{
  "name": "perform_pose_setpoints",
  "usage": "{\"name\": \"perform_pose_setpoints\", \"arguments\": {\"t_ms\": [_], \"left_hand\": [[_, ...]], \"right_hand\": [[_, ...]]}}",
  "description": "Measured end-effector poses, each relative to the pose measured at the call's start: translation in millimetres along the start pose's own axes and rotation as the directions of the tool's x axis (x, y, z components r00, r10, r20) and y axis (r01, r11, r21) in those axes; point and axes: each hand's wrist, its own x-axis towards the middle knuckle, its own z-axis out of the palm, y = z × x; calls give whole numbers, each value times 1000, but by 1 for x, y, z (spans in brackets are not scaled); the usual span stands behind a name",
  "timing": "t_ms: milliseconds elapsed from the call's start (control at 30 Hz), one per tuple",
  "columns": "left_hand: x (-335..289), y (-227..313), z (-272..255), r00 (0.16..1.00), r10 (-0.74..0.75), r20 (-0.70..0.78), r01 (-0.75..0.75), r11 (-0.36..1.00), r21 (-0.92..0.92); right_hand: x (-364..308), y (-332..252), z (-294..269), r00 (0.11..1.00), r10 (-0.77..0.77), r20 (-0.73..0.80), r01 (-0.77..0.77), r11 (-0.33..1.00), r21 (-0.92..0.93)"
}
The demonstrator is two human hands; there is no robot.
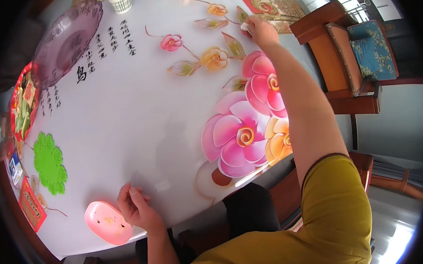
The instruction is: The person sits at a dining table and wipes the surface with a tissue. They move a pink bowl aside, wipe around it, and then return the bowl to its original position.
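My right arm reaches across to the far right of the table (140,121). There my right hand (264,31) is closed, low over the printed tablecloth, on a small white-and-red thing (246,28) that is mostly covered by the fingers. Near the front edge, my left hand (138,209) has its fingers loosely curled in, and I see nothing in them. Right beside it lies a pink oval dish (102,217) with small yellowish and dark scraps in it.
A purple glass bowl (68,44) and a white patterned cup (120,2) stand far left. Below the bowl are a red-rimmed tray of packets (24,105), a green scalloped mat (50,162) and a red packet (32,205). A wooden armchair (330,51) with a blue cushion stands right.
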Motion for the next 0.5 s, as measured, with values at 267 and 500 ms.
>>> {"name": "perform_pose_setpoints", "arguments": {"t_ms": [267,500], "left_hand": [[-1,8,-1,997,-58,-46,59,998,16],[-1,3,3,999,-34,-31,32,998,-56]], "right_hand": [[-122,24,-51,987,-58,150,25,976,217],[-312,-1,-122,940,341,11,-339,933,120]]}}
